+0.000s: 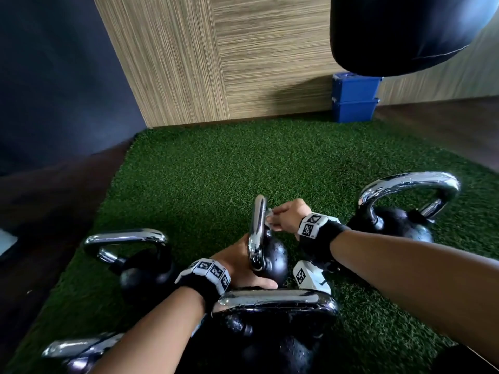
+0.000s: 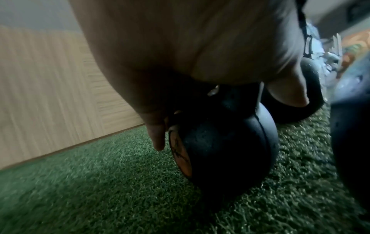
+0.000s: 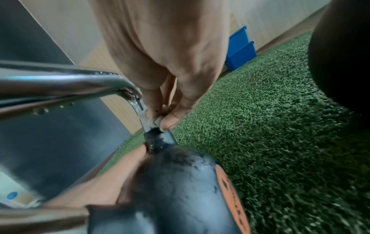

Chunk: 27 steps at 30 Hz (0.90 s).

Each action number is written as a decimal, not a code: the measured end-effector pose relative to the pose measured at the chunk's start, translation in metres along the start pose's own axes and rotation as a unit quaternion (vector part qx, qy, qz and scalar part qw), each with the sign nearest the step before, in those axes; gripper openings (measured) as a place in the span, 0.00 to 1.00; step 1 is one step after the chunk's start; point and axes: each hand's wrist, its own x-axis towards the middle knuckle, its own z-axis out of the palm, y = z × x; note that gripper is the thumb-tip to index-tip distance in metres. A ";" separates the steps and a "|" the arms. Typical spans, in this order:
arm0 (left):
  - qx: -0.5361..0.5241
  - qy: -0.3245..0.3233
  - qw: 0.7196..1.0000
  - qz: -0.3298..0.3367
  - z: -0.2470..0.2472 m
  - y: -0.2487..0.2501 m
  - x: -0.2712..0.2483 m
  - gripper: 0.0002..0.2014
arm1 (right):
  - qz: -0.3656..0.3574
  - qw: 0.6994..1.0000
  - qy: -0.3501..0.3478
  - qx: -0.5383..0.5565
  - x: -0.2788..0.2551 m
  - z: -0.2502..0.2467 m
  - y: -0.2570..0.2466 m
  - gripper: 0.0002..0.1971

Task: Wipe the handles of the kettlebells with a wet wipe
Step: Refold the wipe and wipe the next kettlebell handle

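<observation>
A small black kettlebell (image 1: 273, 261) stands mid-mat, its chrome handle (image 1: 258, 225) edge-on to me. My left hand (image 1: 243, 264) grips it low down, where the near leg of the handle meets the ball; in the left wrist view the fingers (image 2: 157, 136) and thumb curl round the ball (image 2: 226, 147). My right hand (image 1: 273, 217) pinches a crumpled white wet wipe (image 1: 270, 222) against the far leg of the handle. In the right wrist view the wipe (image 3: 152, 121) sits at the leg's foot, just above the black neck, under my fingertips (image 3: 170, 121).
Other kettlebells ring the small one: left (image 1: 129, 255), a large one right (image 1: 399, 211), one close in front (image 1: 275, 300), another bottom left (image 1: 78, 349). All stand on green turf (image 1: 216, 171). Stacked blue bins (image 1: 353, 98) sit by the wooden wall, under a black punch bag (image 1: 405, 31).
</observation>
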 end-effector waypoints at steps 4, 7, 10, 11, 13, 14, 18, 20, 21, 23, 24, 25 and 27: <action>0.005 0.045 0.999 -0.021 0.006 -0.001 -0.001 0.43 | -0.111 0.992 0.052 0.023 0.002 -0.002 -0.012 0.01; 0.022 0.035 0.998 -0.044 0.005 0.001 0.001 0.40 | -0.122 0.992 0.030 -0.002 0.001 -0.007 -0.008 0.06; 0.027 0.019 0.997 -0.067 0.005 0.001 0.002 0.40 | -0.126 0.991 0.020 -0.027 0.000 -0.009 -0.013 0.04; 0.032 0.015 0.997 -0.072 0.005 0.000 0.003 0.41 | -0.149 0.987 0.031 -0.046 0.001 -0.009 -0.018 0.04; 0.030 0.010 0.996 -0.086 0.003 -0.001 0.004 0.42 | -0.210 0.971 0.046 -0.107 0.001 -0.011 -0.026 0.08; 0.025 0.009 0.996 -0.091 0.002 -0.002 0.004 0.43 | -0.241 0.958 0.047 -0.145 -0.001 -0.012 -0.029 0.11; 0.014 -0.008 0.997 -0.072 -0.003 -0.001 0.004 0.34 | -0.374 0.890 0.034 -0.259 -0.014 -0.014 -0.033 0.13; -0.002 -0.009 0.997 -0.072 -0.006 0.000 0.003 0.35 | -0.395 0.875 0.023 -0.277 -0.019 -0.015 -0.035 0.12; -0.007 -0.006 0.997 -0.072 -0.007 0.000 0.004 0.36 | -0.389 0.877 0.019 -0.281 -0.020 -0.015 -0.038 0.12; -0.017 0.004 0.997 -0.082 -0.009 -0.001 0.004 0.38 | -0.383 0.874 0.010 -0.299 -0.019 -0.015 -0.047 0.11; -0.024 0.006 0.995 -0.092 -0.010 -0.001 0.004 0.39 | -0.390 0.865 0.003 -0.316 -0.021 -0.014 -0.051 0.10; -0.029 0.006 0.995 -0.099 -0.012 -0.001 0.004 0.39 | -0.404 0.852 -0.005 -0.333 -0.023 -0.012 -0.055 0.09; -0.036 -0.002 0.994 -0.099 -0.015 -0.003 0.005 0.32 | -0.438 0.829 -0.021 -0.347 -0.030 -0.007 -0.056 0.08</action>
